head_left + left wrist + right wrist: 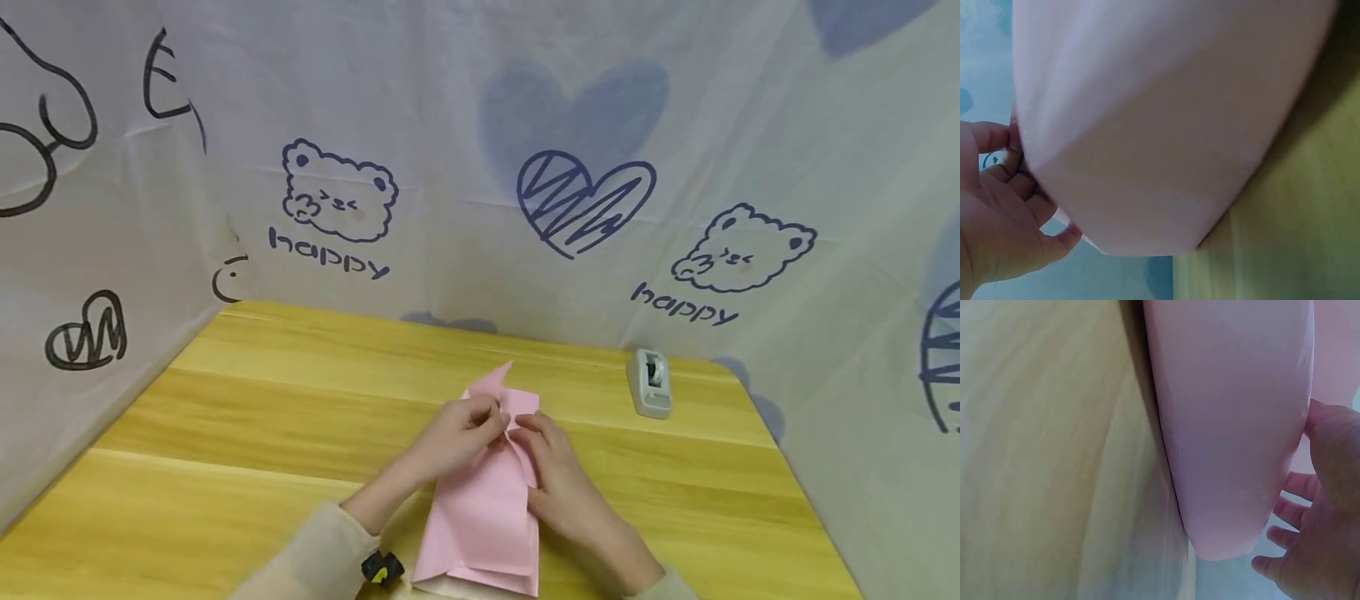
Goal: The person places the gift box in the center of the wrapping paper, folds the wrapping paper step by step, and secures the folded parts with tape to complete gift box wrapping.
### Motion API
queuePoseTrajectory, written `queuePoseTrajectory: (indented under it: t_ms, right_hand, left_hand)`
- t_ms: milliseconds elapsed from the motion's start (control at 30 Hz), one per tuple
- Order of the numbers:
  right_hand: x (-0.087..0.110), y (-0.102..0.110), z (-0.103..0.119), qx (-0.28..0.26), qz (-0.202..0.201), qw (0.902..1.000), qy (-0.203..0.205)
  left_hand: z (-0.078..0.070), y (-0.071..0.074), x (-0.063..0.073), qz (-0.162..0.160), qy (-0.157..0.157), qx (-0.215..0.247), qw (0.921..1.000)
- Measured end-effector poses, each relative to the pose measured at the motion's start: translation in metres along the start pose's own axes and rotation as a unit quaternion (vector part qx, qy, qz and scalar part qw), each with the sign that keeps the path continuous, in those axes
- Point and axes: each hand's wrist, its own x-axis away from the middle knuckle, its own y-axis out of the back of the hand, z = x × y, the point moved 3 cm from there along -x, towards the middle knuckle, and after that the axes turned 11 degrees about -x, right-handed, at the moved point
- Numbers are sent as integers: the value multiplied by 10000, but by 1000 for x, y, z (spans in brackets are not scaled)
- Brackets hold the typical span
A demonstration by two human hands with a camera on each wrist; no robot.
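Observation:
A pink sheet of paper (pixel 483 512), folded into a long bag-like shape, lies on the table below both hands. Its far end splits into a pointed flap and a squarer flap, and white shows along the near edge. My left hand (pixel 461 433) pinches the paper near the far end, thumb against curled fingers. On the other side, my right hand (pixel 566 479) holds the paper's right edge, its bent fingertips on the upper layer. The left wrist view shows the paper's bulging side (pixel 1147 156) beside the left fingers. In the right wrist view, the thumb (pixel 1329 431) touches the paper's edge.
A small white tape dispenser (pixel 650 385) stands at the back right of the yellow wooden table (pixel 300 367). A black and yellow object (pixel 382 569) sits by the left sleeve. White cloth with drawings (pixel 450 108) hangs behind and at both sides.

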Motion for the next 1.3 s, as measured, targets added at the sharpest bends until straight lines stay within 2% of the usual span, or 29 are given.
queuePoseTrajectory:
  t_ms: [167,267,400,500,567,633,667,767,900,967,1067,1167,1300]
  right_hand:
    - [2,2,-4,-111,-208,9996,-178]
    - [2,4,-7,-357,-101,9988,-315]
    - [3,10,-9,-704,46,9971,-269]
    - [4,13,-10,-662,141,9974,-263]
    - [3,14,-10,-676,176,9970,-330]
    - [1,15,-10,-751,138,9962,-418]
    - [1,16,-10,-762,95,9959,-473]
    - [-1,18,-11,-727,-135,9956,-577]
    - [-1,22,-12,-341,-452,9946,-867]
    - [-1,23,-13,-365,-429,9923,-1104]
    - [0,21,-14,-776,-103,9881,-1327]
    - [1,19,-13,-1206,240,9836,-1320]
    - [2,19,-12,-1365,363,9829,-1186]
  left_hand:
    - [2,-6,1,169,-125,-531,9984]
    - [3,-7,2,247,-236,-761,9965]
    - [7,-4,6,487,-485,-919,9934]
    - [11,-1,11,776,-913,-1222,9852]
    - [12,1,15,916,-1242,-1555,9757]
    - [14,4,19,899,-1496,-1912,9659]
    - [14,5,21,836,-1528,-2106,9619]
    - [16,8,25,487,-1445,-2612,9532]
    - [18,8,26,157,-1169,-2997,9467]
    - [19,6,25,114,-1072,-3045,9464]
    - [19,4,26,107,-915,-3021,9488]
    - [19,3,26,129,-761,-2935,9528]
    - [19,1,27,261,-636,-2808,9573]
